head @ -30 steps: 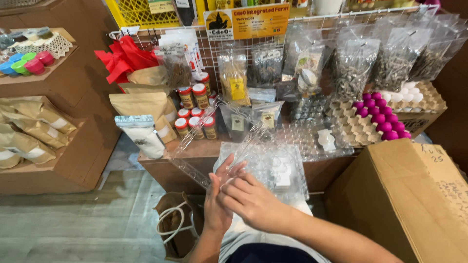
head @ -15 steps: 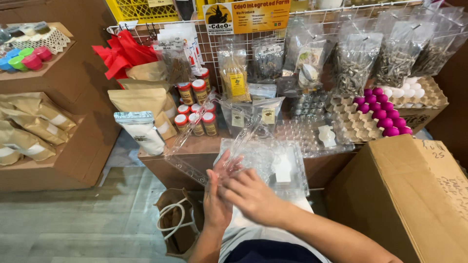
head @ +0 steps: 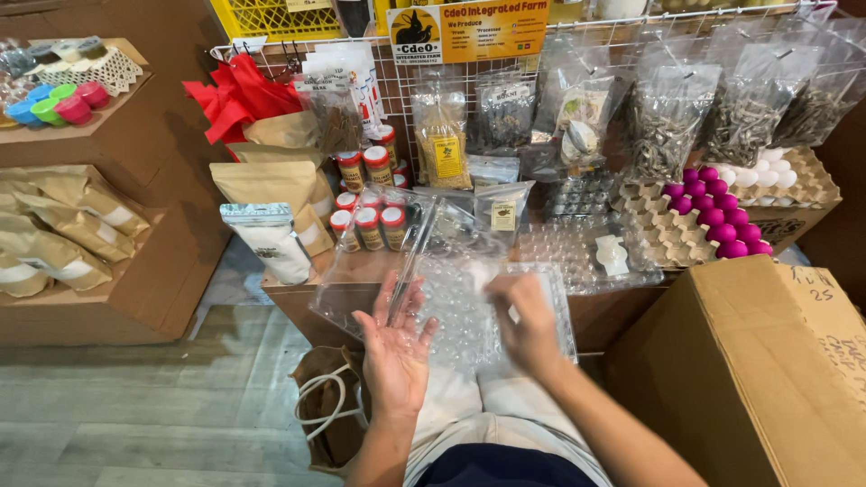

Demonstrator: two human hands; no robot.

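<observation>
Since a moment ago the two hands have moved apart and the clear plastic egg tray (head: 460, 302) has opened up. The left hand (head: 394, 347) is palm up with fingers spread wide under the tray's open flap. The right hand (head: 526, 325) has curled fingers pressing on the tray's other half. A cardboard box (head: 767, 379) sits nearby. Farther back are pink eggs (head: 713, 212) in a carton.
</observation>
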